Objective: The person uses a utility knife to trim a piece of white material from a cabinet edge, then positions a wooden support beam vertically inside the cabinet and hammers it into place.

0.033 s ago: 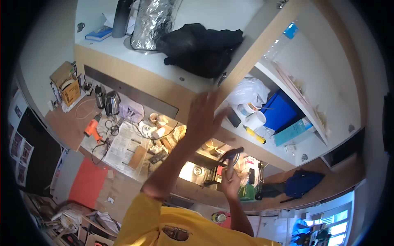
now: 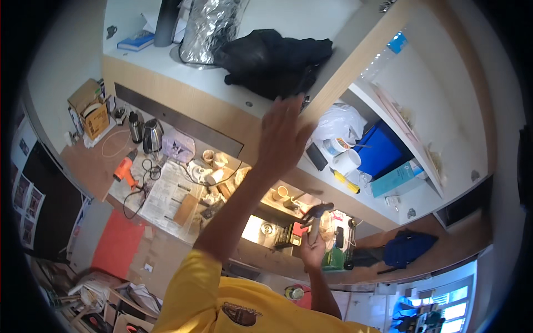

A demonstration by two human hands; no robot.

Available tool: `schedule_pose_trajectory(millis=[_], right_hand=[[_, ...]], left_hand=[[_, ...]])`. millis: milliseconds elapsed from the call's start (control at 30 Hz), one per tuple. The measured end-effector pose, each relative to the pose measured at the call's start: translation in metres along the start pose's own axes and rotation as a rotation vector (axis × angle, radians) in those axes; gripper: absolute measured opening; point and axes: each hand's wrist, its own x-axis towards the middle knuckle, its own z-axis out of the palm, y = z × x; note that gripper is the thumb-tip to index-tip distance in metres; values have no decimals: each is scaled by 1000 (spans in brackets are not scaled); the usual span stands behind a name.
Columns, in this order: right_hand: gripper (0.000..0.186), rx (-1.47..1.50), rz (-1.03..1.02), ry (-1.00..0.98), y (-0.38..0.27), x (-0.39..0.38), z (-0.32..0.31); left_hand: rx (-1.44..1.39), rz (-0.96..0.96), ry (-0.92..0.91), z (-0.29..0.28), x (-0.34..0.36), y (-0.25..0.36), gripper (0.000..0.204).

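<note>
My left hand (image 2: 281, 136) is raised at the front edge of the open upper cabinet (image 2: 183, 100). Its fingers stretch up beside the wooden divider (image 2: 347, 61), close to a metal hinge, with the thumb apart. Nothing shows in it, though the far side of the fingers is hidden. Lower and to the right, my right hand (image 2: 313, 254) is closed round the pale handle of a hammer (image 2: 315, 227). The dark hammer head points upward, below the right-hand shelf. A black cloth bag (image 2: 272, 61) lies on the shelf just above my left hand.
Below is a cluttered counter with an orange heat gun (image 2: 126, 169), an electric kettle (image 2: 152, 136), newspaper (image 2: 166, 191) and wood pieces (image 2: 186, 209). The right shelf holds a white plastic bag (image 2: 340, 123), a white mug (image 2: 346, 161) and a blue folder (image 2: 383, 150). A dark blue garment (image 2: 411, 248) lies farther right.
My left hand has risen slightly toward the cabinet edge and looks sharper. The hammer in my right hand has shifted a little, and its head is clearer now.
</note>
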Motion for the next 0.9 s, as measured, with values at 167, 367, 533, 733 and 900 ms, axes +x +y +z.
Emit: schedule_pose_trajectory(millis=[167,367,533,733,900], right_hand=[[24,-169,105,59,141,-45,-16],[28,-191,337,23,171,-132,-16],[28,-251,443,-52,183,-199,3],[33,-274,664,-145,204,-271,24],[34,-247,737,-202,220,-319,37]], left_hand=[[-303,19,200,73,13,-14,55],[-61,29,306,80,34,9,55],[275,292,282,66,126,33,45],[-243,94,61,46,124,42,60],[-173,31,111,48,70,20,55]])
